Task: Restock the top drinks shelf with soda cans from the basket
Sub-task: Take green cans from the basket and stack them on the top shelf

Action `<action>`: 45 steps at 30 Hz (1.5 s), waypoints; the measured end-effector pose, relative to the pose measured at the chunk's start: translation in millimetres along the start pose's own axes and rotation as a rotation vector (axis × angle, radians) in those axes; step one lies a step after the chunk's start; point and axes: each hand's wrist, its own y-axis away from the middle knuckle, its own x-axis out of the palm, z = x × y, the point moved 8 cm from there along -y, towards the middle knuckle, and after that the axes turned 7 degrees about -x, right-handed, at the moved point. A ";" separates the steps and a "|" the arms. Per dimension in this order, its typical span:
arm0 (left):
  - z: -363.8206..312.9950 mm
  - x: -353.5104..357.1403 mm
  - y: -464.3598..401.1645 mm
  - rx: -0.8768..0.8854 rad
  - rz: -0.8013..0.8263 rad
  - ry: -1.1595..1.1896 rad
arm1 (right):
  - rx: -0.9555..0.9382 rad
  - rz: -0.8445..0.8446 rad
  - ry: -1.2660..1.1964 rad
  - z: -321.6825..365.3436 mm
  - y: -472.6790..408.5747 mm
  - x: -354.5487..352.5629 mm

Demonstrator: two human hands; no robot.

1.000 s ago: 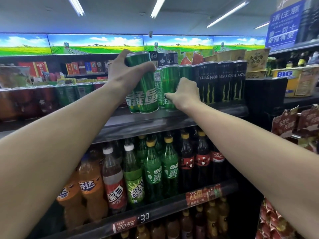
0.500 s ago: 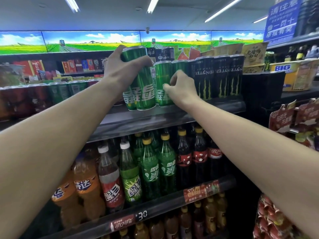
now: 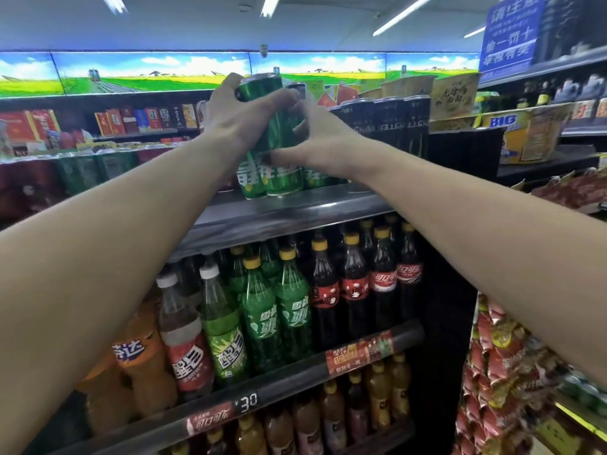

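Both hands are up at the top drinks shelf (image 3: 295, 211), near its front edge. The left hand (image 3: 236, 121) is wrapped around the upper part of a tall green soda can (image 3: 274, 126), fingers curled over its rim, holding it upright with its base at or just above the shelf; contact there cannot be told. The right hand (image 3: 323, 142) reaches in from the right, thumb and fingers spread against the same can's side without closing round it. More green cans (image 3: 253, 178) stand just beside and behind it near the front edge, with black cans (image 3: 391, 126) further right along the shelf. Below, green bottles (image 3: 276, 310) and cola bottles (image 3: 354, 290) fill the next shelf down
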 end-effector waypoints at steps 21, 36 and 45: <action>5.5 24.0 -6.4 0.141 0.110 -0.172 | 0.239 -0.242 0.482 -48.5 18.3 -11.1; 65.0 18.9 6.3 -0.142 0.258 -0.384 | 0.203 -0.337 0.637 -44.5 27.4 -11.4; 63.7 22.9 14.4 0.004 0.238 -0.437 | 0.214 -0.357 0.525 -56.0 31.6 -13.9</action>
